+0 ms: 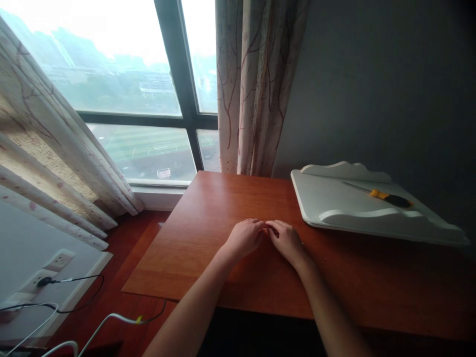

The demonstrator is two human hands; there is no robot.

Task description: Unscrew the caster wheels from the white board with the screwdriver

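Over the reddish-brown wooden table (201, 208), my left hand (246, 236) and my right hand (286, 239) meet fingertip to fingertip. Both hands have curled fingers, pinched together close to the tabletop. Something small and reddish seems to show between the fingertips, but it is too small and too covered to name. A tiny white speck lies on the wood beside my right hand.
A white board with wavy raised edges (334, 198) stands on the table's right side, carrying a yellow-and-black screwdriver (390, 198). Behind are a window (148, 148) and curtains (256, 89). Cables (107, 320) and a wall socket with a plug (44, 281) are at lower left.
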